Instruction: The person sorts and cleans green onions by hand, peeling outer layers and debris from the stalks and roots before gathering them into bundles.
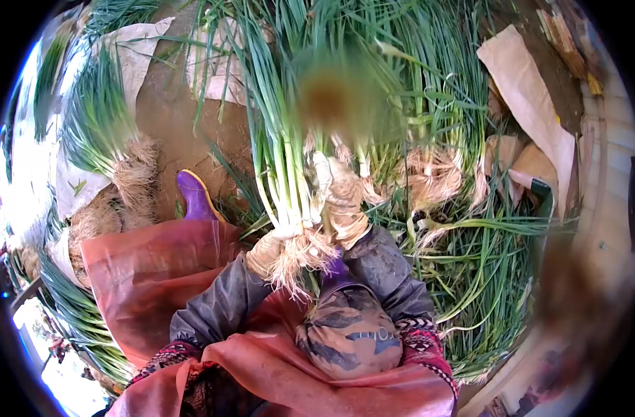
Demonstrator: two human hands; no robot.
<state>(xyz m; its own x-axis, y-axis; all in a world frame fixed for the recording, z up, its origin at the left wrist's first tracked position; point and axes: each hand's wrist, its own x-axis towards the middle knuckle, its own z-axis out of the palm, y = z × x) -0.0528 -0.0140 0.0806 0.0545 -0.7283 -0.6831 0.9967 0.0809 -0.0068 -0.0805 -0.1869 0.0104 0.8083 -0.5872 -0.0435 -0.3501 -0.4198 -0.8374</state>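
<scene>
My left hand (264,254), in a soiled cream glove, is closed round the lower stems of a bunch of green onions (287,174). Their pale, stringy roots (303,260) hang over the glove and their green leaves point away from me. To the right, my right hand (347,201), gloved the same way, has its fingers curled in at the stems beside that bunch. Its fingertips are partly hidden among the stalks. Just beyond it lies a pile of more green onions (429,111), roots towards me.
Loose leaves and stalks (470,292) litter the right side. Bundled green onions (98,118) lie at the left. A purple boot (196,197) and a red apron (157,278) are close by. Pale sacking (529,90) lies back right. Blurry spots cover parts of the view.
</scene>
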